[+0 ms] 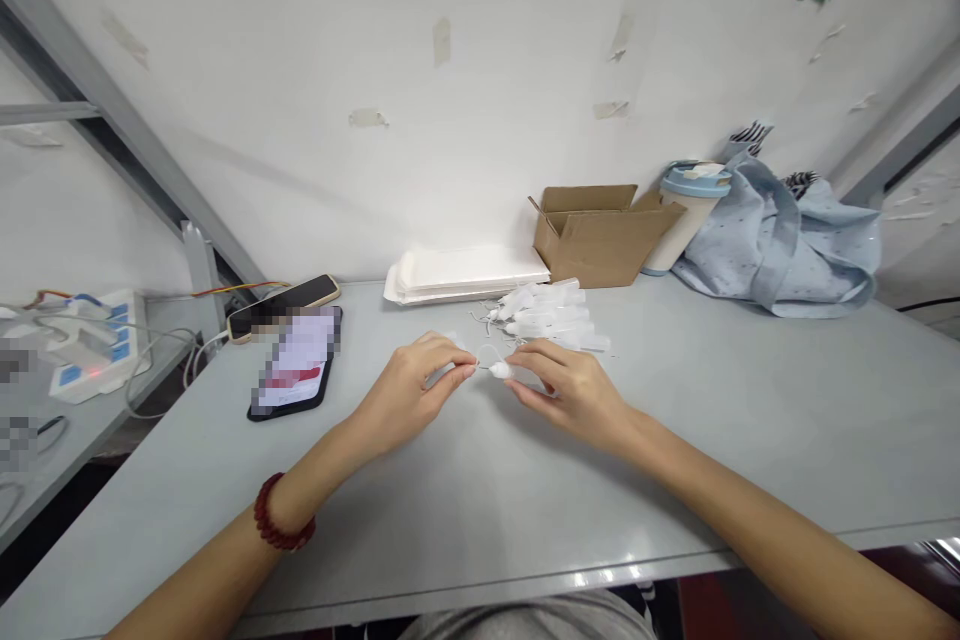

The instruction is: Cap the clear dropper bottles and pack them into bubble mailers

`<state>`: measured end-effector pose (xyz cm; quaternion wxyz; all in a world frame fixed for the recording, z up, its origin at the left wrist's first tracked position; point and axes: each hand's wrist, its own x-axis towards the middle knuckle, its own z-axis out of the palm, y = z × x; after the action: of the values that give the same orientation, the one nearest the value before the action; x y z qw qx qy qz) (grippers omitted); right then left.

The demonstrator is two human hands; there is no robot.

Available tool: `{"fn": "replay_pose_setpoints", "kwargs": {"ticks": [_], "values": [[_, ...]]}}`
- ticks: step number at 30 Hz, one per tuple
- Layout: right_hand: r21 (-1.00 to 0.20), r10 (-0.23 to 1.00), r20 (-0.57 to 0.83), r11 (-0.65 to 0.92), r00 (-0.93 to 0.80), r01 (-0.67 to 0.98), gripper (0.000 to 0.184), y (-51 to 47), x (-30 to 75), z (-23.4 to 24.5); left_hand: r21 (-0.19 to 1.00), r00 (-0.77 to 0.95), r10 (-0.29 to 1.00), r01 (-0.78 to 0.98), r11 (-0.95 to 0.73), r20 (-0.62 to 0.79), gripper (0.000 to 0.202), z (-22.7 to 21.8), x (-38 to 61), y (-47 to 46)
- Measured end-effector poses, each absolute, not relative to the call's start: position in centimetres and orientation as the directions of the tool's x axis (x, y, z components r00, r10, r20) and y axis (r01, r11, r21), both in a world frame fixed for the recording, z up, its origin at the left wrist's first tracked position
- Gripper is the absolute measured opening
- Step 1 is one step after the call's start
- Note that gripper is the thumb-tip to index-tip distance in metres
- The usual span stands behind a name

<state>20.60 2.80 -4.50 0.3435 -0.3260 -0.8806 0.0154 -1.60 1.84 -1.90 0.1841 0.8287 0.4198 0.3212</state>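
My left hand [411, 388] and my right hand [564, 386] meet over the middle of the grey table [480, 500]. Both pinch a small white plastic piece with a thin looped string [495, 365] between their fingertips. The left fingers are curled round a clear tube-like part that is mostly hidden. Just behind the hands lies a pile of several clear plastic tubes with strings [551, 315]. A red bead bracelet [279, 520] sits on my left wrist.
Two phones [296, 360] lie at the left, one on a charging cable. A stack of white sheets [465, 272], an open cardboard box [596, 232], a lidded cup [690, 212] and a blue cloth bag [787, 240] stand along the wall. A power strip [90, 350] is on the left bench.
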Motion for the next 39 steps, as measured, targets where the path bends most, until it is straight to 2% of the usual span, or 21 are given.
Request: {"fn": "replay_pose_setpoints", "kwargs": {"ticks": [7, 12, 16, 23, 29, 32, 39], "values": [[-0.264, 0.586, 0.589, 0.790, -0.556, 0.553, 0.017, 2.7, 20.6, -4.5, 0.659, 0.435, 0.844, 0.540, -0.524, 0.315, 0.016, -1.6, -1.4, 1.7], [-0.256, 0.569, 0.600, 0.802, -0.562, 0.539, 0.016, 2.7, 20.5, -4.7, 0.675, 0.437, 0.851, 0.537, -0.507, 0.291, 0.016, -1.6, -1.3, 1.6], [-0.235, 0.558, 0.597, 0.808, -0.576, 0.540, 0.017, 2.7, 20.5, -5.0, 0.648, 0.450, 0.843, 0.554, -0.523, 0.295, 0.017, -1.8, -1.3, 1.5], [-0.181, 0.554, 0.537, 0.812, -0.636, 0.554, 0.020, 2.4, 20.3, -5.2, 0.522, 0.535, 0.800, 0.616, -0.590, 0.273, 0.018, -1.8, -1.2, 1.2], [-0.146, 0.567, 0.499, 0.800, -0.655, 0.582, 0.020, 2.1, 20.0, -5.8, 0.522, 0.525, 0.825, 0.653, -0.549, 0.212, 0.020, -2.0, -0.8, 1.1], [-0.173, 0.574, 0.479, 0.803, -0.664, 0.570, 0.018, 2.1, 19.8, -6.3, 0.541, 0.506, 0.847, 0.671, -0.507, 0.165, 0.020, -2.1, -0.6, 1.0], [-0.377, 0.644, 0.454, 0.765, -0.616, 0.522, 0.010, 2.4, 19.6, -6.6, 0.569, 0.472, 0.880, 0.708, -0.418, 0.058, 0.023, -1.8, -0.7, 1.2]]}}
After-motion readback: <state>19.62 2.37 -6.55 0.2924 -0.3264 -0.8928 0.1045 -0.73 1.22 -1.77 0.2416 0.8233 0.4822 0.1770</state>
